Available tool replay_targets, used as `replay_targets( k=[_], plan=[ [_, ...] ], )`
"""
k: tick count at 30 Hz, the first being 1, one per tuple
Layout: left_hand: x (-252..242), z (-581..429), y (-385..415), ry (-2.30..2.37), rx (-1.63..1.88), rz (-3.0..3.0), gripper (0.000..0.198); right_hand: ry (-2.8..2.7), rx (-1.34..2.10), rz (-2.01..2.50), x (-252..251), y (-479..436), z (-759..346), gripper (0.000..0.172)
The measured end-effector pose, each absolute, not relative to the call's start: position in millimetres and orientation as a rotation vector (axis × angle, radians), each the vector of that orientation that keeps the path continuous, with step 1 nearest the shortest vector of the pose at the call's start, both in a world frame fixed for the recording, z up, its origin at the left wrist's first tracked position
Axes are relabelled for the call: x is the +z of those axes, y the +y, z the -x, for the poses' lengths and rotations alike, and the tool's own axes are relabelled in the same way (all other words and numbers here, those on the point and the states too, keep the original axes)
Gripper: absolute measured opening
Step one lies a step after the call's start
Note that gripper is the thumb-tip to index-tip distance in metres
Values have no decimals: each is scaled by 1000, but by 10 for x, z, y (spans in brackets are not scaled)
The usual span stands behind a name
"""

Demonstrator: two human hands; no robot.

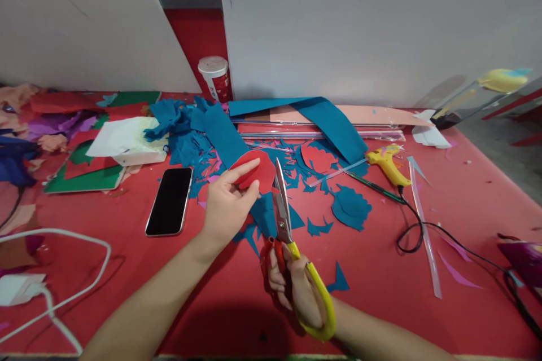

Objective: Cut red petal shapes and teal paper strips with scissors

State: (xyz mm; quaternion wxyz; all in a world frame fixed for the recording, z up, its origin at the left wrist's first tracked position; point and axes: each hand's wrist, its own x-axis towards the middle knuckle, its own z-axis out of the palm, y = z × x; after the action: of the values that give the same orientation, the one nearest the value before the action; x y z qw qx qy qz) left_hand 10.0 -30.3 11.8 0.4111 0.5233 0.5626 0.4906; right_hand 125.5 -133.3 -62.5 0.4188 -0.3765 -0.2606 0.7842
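Between its thumb and fingers, my left hand point(228, 197) pinches a rounded red sheet piece point(265, 172), felt or paper. My right hand point(298, 290) grips large scissors point(282, 217) with one yellow and one red handle. The blades point upward, slightly parted, at the right edge of the red piece. Under and around both hands lie blue scraps point(266, 214). A scalloped blue cutout point(350, 207) rests to the right of the blades, and a scalloped red cutout point(318, 158) lies farther back.
A black-screened phone point(169, 201) lies left of my hands. A yellow glue gun point(387, 162) with a trailing cord sits at right. Behind are a lidded paper cup point(214, 79) and long blue strips point(334, 124). A white cable point(105, 245) loops at lower left.
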Motion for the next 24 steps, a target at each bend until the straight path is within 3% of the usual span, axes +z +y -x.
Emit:
replay_targets(
  k=[13, 24],
  plan=[
    [-61, -102, -289, 1360, 1216, -1192, 39, -606, 2018, 953, -601, -1341, -1259, 65],
    [27, -134, -313, 1387, 1261, -1299, 36, -700, 1962, 911, -665, -1362, -1269, 60]
  ],
)
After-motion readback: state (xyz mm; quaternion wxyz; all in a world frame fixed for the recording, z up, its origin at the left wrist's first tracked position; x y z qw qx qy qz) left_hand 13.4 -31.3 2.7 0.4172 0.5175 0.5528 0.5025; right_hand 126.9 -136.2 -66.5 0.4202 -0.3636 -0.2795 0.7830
